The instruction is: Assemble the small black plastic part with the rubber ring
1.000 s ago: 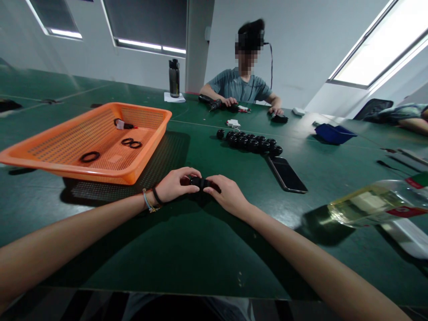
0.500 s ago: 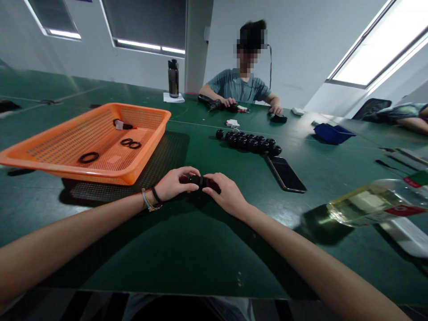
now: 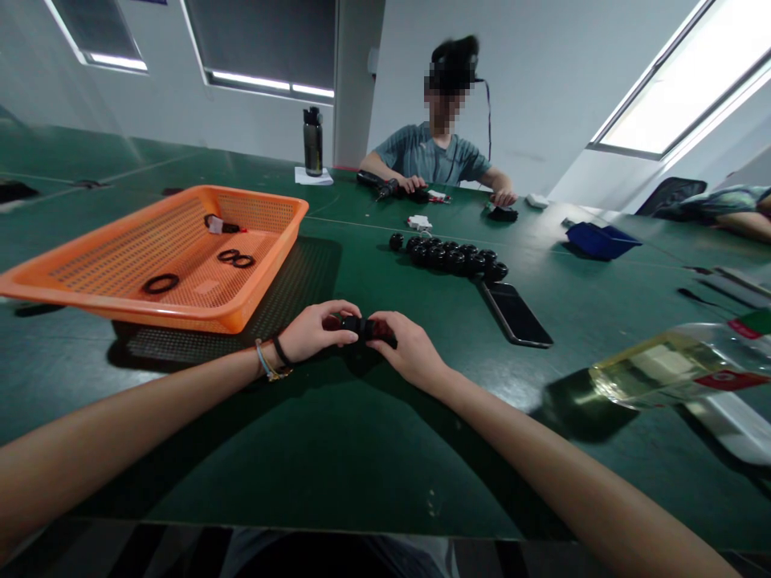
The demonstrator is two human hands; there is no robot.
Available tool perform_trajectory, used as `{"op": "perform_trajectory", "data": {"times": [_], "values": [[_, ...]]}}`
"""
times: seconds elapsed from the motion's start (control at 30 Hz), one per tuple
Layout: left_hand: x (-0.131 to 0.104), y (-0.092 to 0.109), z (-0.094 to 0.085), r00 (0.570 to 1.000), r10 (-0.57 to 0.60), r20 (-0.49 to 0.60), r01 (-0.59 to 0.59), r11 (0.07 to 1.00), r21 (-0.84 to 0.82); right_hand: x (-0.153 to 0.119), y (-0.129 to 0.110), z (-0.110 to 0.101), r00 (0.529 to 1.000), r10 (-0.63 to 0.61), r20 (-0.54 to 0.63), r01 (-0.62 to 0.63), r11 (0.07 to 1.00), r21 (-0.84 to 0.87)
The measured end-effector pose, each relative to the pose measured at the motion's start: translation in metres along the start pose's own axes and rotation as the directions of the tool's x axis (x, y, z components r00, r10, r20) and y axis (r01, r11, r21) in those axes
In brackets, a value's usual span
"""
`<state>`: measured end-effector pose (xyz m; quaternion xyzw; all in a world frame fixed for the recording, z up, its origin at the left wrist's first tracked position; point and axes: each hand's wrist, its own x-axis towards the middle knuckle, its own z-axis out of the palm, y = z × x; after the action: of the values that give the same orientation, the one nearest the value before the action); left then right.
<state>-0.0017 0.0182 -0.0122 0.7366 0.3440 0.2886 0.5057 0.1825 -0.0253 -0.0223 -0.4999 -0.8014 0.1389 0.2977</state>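
A small black cylindrical part (image 3: 360,326) with a raised band is held low over the green table, between both hands. My left hand (image 3: 316,331) is closed on its left end with thumb and fingers. From the other side, my right hand (image 3: 405,345) pinches the right end. The fingers cover much of the part, so its exact kind cannot be made out. Beyond the hands, several shiny black round pieces (image 3: 451,258) are lined up close together. An orange mesh basket (image 3: 241,315) stands to the left, with black rings (image 3: 161,283) lying inside.
A phone (image 3: 518,313) lies right of my hands, and a bottle of yellow liquid (image 3: 650,369) lies farther right. A blue tray (image 3: 602,241) sits at the back right. Across the table sits a person (image 3: 437,156) near a power drill (image 3: 377,183); a dark bottle (image 3: 312,143) stands behind the basket.
My right fingers have shifted slightly on the black part, while my left hand looks still. The person opposite has raised one hand a little above a dark item.
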Motion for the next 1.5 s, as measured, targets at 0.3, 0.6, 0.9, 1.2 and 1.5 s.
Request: {"op": "perform_trajectory", "data": {"times": [0.3, 0.6, 0.9, 1.2, 1.5], "values": [[-0.0002, 0.0003, 0.0001, 1.0, 0.01, 0.006, -0.01, 1.0, 0.021, 0.0012, -0.0018, -0.0004, 1.0, 0.018, 0.025, -0.018, 0.999, -0.027], [-0.0004, -0.0005, -0.0001, 1.0, 0.021, -0.007, -0.021, 0.998, 0.055, 0.0019, -0.0029, -0.0012, 0.999, 0.026, 0.037, -0.024, 0.998, -0.053], [-0.0008, 0.0003, 0.0001, 1.0, 0.017, -0.005, -0.017, 0.999, 0.051, 0.0026, -0.0037, -0.0023, 0.997, 0.038, 0.068, -0.033, 0.997, -0.076], [0.0002, -0.0012, 0.001, 1.0, 0.015, -0.006, -0.015, 0.999, 0.04, 0.0033, -0.0058, -0.0035, 0.995, 0.045, 0.089, -0.037, 0.995, -0.092], [-0.0004, -0.0013, 0.001, 1.0, 0.024, -0.011, -0.023, 0.998, 0.059, 0.0033, -0.0057, -0.0034, 0.994, 0.054, 0.099, -0.043, 0.994, -0.103]]}}
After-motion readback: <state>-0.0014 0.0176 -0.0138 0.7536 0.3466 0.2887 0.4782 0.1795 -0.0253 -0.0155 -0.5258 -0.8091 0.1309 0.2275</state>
